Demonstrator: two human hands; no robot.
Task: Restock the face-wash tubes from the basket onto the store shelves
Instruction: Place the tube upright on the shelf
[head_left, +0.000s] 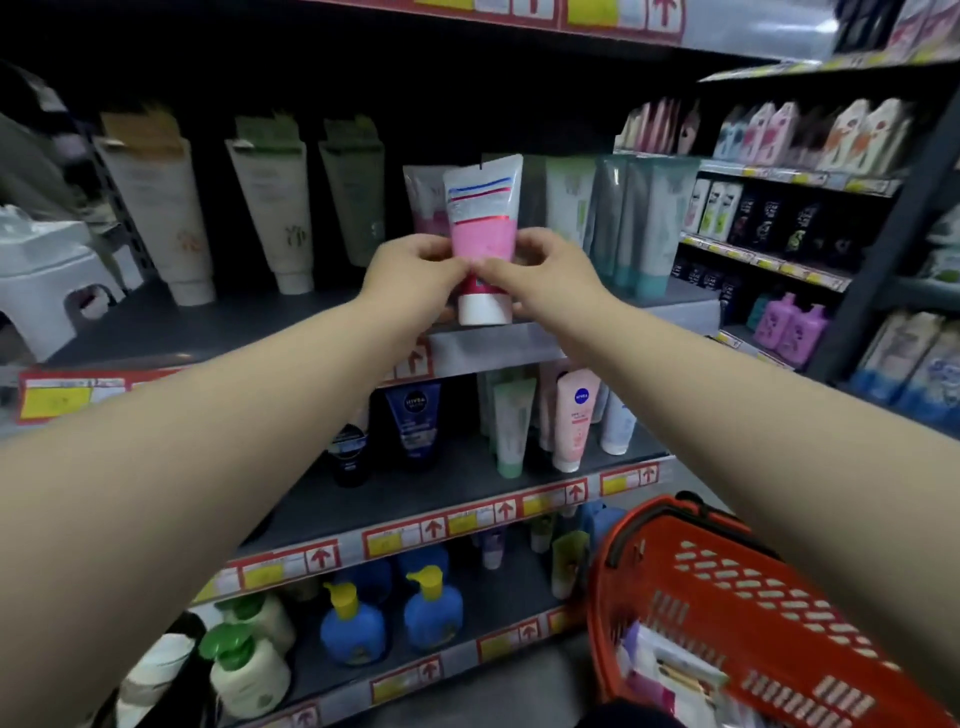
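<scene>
A pink and white face-wash tube (484, 228) stands cap-down at the front of the upper shelf (498, 348). My left hand (415, 278) pinches its left side and my right hand (545, 275) pinches its right side, fingers curled around the lower body. A similar pink tube (423, 202) stands just behind it. The red basket (737, 597) hangs at the lower right with more packaged items inside.
White and green tubes (270, 208) line the same shelf to the left, teal tubes (649, 223) to the right. A white plastic stool (47, 275) sits at the far left. Lower shelves hold Nivea tubes (574, 415) and blue pump bottles (353, 623).
</scene>
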